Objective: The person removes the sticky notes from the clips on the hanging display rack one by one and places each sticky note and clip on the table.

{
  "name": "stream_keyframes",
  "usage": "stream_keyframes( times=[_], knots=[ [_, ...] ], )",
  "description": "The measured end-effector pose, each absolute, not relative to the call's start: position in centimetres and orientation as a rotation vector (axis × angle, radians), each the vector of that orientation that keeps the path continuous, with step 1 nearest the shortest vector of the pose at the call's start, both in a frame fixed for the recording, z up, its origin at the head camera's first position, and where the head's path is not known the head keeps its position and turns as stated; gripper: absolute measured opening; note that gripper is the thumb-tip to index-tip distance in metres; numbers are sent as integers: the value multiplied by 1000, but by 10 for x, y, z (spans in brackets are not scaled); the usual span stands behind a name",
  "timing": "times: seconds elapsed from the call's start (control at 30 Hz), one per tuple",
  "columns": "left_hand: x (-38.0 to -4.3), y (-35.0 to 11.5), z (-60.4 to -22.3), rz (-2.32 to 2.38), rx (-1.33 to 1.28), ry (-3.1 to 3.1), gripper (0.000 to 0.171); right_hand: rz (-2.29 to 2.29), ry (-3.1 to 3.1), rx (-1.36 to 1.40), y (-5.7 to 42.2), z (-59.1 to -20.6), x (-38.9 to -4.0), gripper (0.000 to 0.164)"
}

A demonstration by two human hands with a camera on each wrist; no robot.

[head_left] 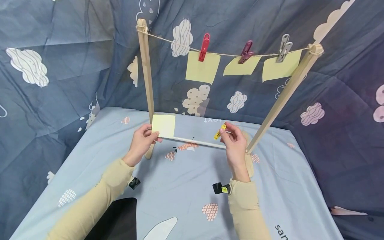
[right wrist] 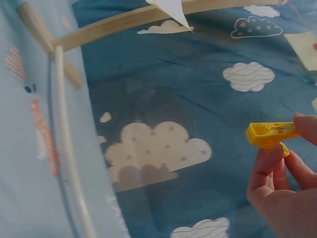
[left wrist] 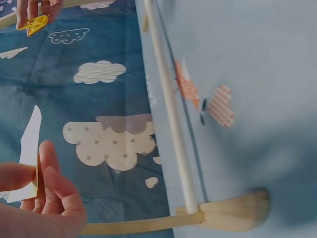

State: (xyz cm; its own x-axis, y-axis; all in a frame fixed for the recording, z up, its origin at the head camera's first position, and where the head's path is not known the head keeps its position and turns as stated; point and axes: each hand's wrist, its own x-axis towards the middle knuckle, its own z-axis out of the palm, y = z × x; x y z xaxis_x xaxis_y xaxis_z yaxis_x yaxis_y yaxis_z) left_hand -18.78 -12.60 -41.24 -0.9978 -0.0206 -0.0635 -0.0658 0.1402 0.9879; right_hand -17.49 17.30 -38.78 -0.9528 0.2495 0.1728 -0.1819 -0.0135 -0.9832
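My left hand [head_left: 142, 141] pinches a yellow sticky note [head_left: 163, 125] at its lower left corner, between thumb and fingers, beside the left post. In the left wrist view the note [left wrist: 32, 144] shows nearly edge-on. My right hand [head_left: 235, 146] holds a yellow clothespin [head_left: 220, 132] between thumb and fingers, near the right post. The right wrist view shows this clothespin [right wrist: 271, 135] with its jaws pointing left. Above both hands, a string [head_left: 168, 40] carries three more notes, hung by a red clothespin [head_left: 204, 47], a maroon clothespin [head_left: 246, 52] and a grey clothespin [head_left: 283, 48].
The string runs between a left wooden post [head_left: 146, 70] and a leaning right wooden post [head_left: 283, 96]. A white rod [head_left: 198, 142] joins them low down. Light blue printed cloth [head_left: 180, 180] covers the surface; dark blue cloth [head_left: 75, 73] hangs behind.
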Motion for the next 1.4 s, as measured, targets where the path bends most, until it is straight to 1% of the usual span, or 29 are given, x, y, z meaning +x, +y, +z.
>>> stream_keyframes(
  times=[0.2,0.43,0.73,1.0,1.23,1.4],
  knots=[
    [-188,-129,-426,1965,-95,2356,31,2094,-2019,-172,171,-404,-177,42],
    [-188,-129,-444,1887,-28,2416,29,2141,-2039,-180,163,-423,-176,43],
    [-184,-127,-464,1844,-28,2426,24,2205,-2060,-226,152,-448,-174,48],
    [-183,-123,-482,1719,-40,2498,20,2225,-2149,-279,145,-469,-174,44],
    [-181,-115,-492,1611,-46,2671,16,2200,-2214,-253,138,-484,-174,41],
    [-181,-112,-495,1631,-73,2599,15,2178,-2264,-239,133,-490,-175,42]
  ],
)
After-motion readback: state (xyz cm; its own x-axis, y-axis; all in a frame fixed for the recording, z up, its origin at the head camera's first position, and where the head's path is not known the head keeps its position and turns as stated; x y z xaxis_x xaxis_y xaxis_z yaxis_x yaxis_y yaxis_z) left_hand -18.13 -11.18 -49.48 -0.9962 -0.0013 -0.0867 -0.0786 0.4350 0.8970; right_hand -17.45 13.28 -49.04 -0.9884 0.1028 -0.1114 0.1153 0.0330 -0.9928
